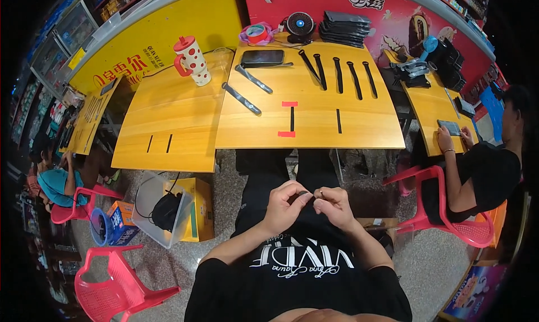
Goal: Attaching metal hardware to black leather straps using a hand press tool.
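Both my hands are held close together over my lap, in front of the table's near edge. My left hand (pixel 286 205) is closed, its thumb and fingers pinching a thin black strip (pixel 304 195). Beside it, my right hand (pixel 333 205) is closed too, its fingertips on the other end of that strip. Most of the strip is hidden by the fingers. On the wooden table (pixel 252 134) beyond lie several black straps (pixel 339 75) and two straps in clear sleeves (pixel 241 99). A black strip (pixel 292 119) lies between two red tape marks (pixel 289 104).
A phone (pixel 262 57), a small fan (pixel 300 25), a roll of tape (pixel 257 34) and stacked black packets (pixel 345 28) stand farther back. A polka-dot tumbler (pixel 192 62) is on the left table. A clear bin (pixel 160 209) and a pink chair (pixel 115 282) are left; a seated person (pixel 483 170) is right.
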Available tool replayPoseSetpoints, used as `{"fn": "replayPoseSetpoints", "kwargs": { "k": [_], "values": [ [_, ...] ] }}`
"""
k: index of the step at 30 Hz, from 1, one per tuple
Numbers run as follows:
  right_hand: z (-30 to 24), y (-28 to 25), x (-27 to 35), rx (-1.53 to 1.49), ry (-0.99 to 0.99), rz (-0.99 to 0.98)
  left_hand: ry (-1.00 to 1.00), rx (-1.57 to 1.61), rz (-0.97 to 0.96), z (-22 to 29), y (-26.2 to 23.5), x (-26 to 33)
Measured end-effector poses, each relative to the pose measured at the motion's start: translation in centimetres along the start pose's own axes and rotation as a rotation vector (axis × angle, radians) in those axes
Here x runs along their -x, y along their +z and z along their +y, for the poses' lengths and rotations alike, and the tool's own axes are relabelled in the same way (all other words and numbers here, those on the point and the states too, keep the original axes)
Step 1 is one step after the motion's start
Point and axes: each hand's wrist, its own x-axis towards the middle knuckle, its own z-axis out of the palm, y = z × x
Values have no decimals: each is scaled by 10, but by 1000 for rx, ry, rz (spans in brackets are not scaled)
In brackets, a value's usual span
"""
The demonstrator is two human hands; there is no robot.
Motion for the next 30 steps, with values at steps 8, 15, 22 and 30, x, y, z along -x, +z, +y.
{"fn": "replayPoseSetpoints", "kwargs": {
  "k": [8, 15, 22, 30],
  "values": [
    [-11, 19, -7, 140, 45, 97, 86, 26, 16, 4, -13, -4],
    [-12, -11, 15, -30, -96, 69, -56, 159, 382, 26, -92, -8],
    [22, -114, 141, 67, 55, 743, 257, 34, 942, 57, -271, 28],
    [-26, -99, 88, -130, 131, 449, 306, 100, 780, 109, -323, 8]
  ]
}}
